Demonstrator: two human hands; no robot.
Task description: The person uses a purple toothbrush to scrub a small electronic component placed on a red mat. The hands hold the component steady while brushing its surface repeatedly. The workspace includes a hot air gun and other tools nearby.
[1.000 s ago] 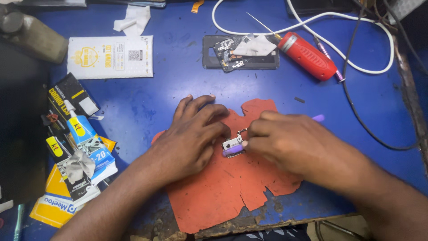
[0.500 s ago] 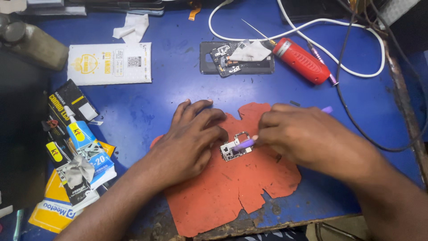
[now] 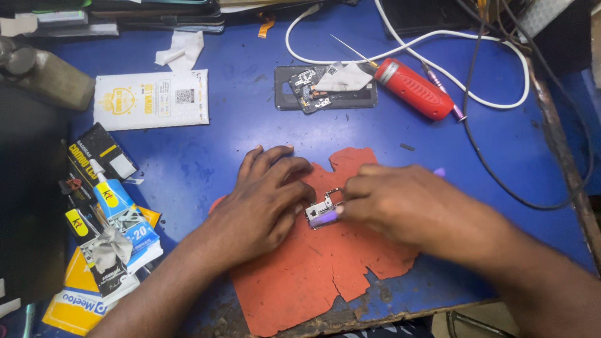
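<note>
I see both hands low over a ragged, worn orange-red work mat [image 3: 325,275] that lies on the scuffed blue tabletop [image 3: 238,134]. The left hand [image 3: 266,203] rests palm down on the mat, fingers spread a little and curled, with the thumb side pressing against a small silvery metal component with a board-like face [image 3: 320,209]. That part sits on the mat right between the two hands, touching both. The right hand [image 3: 400,203] is closed narrowly around a slim pale-purple tool [image 3: 325,218], whose tip lies against the lower edge of the small part; the other end of the tool pokes out beyond the knuckles.

Further up the table, well apart from the hands, lies a dark opened phone body [image 3: 325,87] with a crumpled bit of white tissue on it. Just beside it lies a red cylindrical tool with a fine needle tip [image 3: 413,87], and a looping white cable [image 3: 494,69] curves around behind it. At the left edge I see a heap of small packets, with a blue-and-white glue tube [image 3: 113,197] on top, and above them a flat white and yellow printed packet [image 3: 150,99].
</note>
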